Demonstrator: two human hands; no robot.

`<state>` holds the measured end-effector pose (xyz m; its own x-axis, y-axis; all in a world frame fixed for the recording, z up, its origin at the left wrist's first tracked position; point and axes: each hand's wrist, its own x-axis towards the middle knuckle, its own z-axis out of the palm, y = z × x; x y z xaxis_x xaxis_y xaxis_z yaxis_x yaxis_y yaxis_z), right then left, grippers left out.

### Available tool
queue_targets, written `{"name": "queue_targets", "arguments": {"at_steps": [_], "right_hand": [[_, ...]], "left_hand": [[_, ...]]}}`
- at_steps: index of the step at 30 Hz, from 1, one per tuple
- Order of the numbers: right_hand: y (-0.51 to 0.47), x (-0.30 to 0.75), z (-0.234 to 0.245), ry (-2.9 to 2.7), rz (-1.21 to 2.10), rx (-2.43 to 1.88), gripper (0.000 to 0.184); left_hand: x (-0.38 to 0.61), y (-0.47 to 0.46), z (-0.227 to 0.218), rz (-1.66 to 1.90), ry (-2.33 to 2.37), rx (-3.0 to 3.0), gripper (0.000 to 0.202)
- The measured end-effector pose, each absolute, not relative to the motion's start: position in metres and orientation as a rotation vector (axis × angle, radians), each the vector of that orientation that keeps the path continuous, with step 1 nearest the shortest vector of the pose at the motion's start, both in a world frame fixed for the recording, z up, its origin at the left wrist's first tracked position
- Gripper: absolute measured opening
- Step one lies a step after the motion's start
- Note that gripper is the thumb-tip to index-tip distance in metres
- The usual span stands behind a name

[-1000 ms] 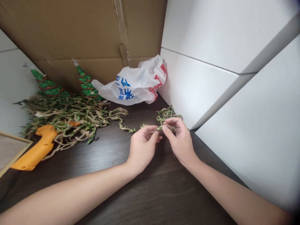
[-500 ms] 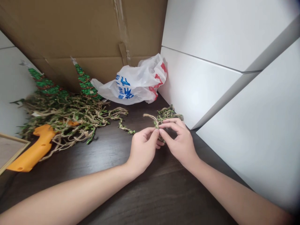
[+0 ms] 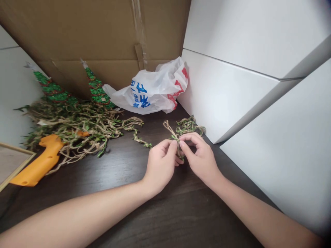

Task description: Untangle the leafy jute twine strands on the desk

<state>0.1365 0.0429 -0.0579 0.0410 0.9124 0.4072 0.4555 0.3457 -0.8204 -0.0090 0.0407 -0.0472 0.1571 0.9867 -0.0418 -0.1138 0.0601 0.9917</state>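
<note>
Between my two hands is a leafy twine garland, its bare tan cord ends pointing up and away from me. My left hand pinches it between thumb and fingers, with the other fingers curled beneath. From the right, my right hand pinches the same garland with thumb and forefinger, fingertips almost touching those of the left. Part of the garland hangs below the fingers, mostly hidden by them. Just beyond my right hand lies a small heap of similar leafy twine on the dark wooden surface.
At left a big tangle of leafy twine surrounds two green tinsel trees. An orange tool handle lies before it, beside a framed edge. Behind are a white plastic bag and cardboard; white panels stand right.
The cord ends now stand more upright above my fingers. My right fingers have drawn in closer around the garland. The whole view has shifted slightly.
</note>
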Motion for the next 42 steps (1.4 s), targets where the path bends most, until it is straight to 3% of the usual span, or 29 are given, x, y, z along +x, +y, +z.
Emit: {"name": "queue_targets", "arguments": {"at_steps": [4,12,21,42], "right_hand": [[0.042,0.136,-0.058,-1.595,0.566,-1.274,0.010],[0.035,0.135,-0.052,-1.600,0.512,-1.169,0.010],[0.044,0.135,-0.063,-1.287,0.959,-1.139,0.009],[0.045,0.136,-0.058,-1.194,1.116,-1.093,0.021]], "left_hand": [[-0.008,0.041,-0.047,1.125,1.053,1.094,0.019],[-0.009,0.040,-0.045,1.115,1.111,1.109,0.014],[-0.007,0.040,-0.044,1.142,1.004,1.015,0.019],[-0.008,0.041,-0.048,1.044,0.965,1.070,0.019]]}}
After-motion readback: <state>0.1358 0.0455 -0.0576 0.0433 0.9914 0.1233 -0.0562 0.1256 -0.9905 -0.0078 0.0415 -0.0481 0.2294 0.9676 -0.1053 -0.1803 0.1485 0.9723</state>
